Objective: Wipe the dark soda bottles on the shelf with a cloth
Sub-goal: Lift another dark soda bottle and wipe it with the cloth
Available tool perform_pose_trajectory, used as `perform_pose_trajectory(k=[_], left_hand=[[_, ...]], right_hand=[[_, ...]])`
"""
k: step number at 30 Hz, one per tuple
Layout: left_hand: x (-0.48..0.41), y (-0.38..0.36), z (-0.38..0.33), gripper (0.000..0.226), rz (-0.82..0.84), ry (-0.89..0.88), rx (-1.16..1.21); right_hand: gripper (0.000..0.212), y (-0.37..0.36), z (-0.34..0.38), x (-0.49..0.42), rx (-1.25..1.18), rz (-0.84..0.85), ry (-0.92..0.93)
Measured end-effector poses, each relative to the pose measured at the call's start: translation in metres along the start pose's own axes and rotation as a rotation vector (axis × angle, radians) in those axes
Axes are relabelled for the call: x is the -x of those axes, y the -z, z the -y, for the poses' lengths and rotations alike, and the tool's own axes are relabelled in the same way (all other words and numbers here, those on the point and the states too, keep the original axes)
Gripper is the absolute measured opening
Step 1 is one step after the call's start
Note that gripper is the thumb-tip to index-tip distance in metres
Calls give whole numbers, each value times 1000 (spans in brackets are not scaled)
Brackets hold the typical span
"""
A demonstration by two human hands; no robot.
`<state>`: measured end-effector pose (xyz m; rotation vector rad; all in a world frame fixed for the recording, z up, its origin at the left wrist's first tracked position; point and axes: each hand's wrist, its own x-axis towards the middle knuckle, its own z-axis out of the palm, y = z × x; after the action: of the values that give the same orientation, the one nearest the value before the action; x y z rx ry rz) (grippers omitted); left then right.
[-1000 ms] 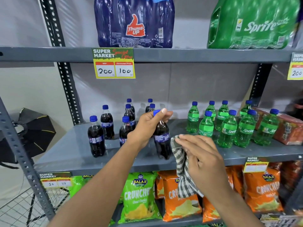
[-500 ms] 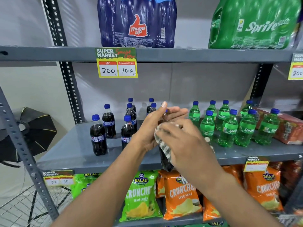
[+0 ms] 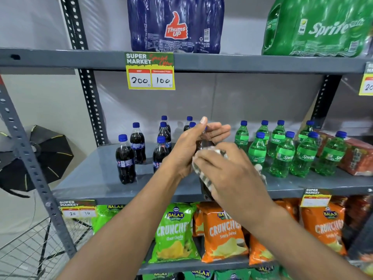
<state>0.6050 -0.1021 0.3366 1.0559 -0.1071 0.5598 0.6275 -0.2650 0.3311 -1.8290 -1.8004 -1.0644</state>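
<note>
Five dark cola bottles with blue caps [image 3: 125, 159] stand at the left of the grey metal shelf [image 3: 96, 178]. My left hand [image 3: 188, 147] grasps the neck of a sixth dark plastic bottle [image 3: 204, 188] above the shelf's near edge; just right, my right hand [image 3: 232, 172] clenches a checked cloth [image 3: 203, 176] against it.

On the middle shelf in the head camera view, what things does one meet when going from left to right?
Dark soda bottles → left hand → checked cloth under the right hand → green Sprite bottles → red carton.
</note>
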Motion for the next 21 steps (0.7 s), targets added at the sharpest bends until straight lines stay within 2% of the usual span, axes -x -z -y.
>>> perform_pose_trajectory(k=[3, 6, 10, 14, 17, 21], left_hand=[[1, 1, -2, 41, 11, 3, -31], [0, 4, -4, 40, -44, -9, -63], [-4, 8, -8, 40, -157, -27, -66], [-4, 10, -11, 41, -194, -30, -92], [-3, 8, -7, 43, -189, -9, -114], [-1, 5, 0, 41, -113, 42, -130]], right_hand=[[27, 0, 3, -10, 19, -28, -31], [28, -3, 11, 0, 37, -22, 38], [32, -11, 14, 22, 125, 143, 187], [33, -15, 16, 37, 138, 252, 237], [37, -15, 13, 33, 92, 170, 206], [30, -13, 0, 8, -19, -46, 40]])
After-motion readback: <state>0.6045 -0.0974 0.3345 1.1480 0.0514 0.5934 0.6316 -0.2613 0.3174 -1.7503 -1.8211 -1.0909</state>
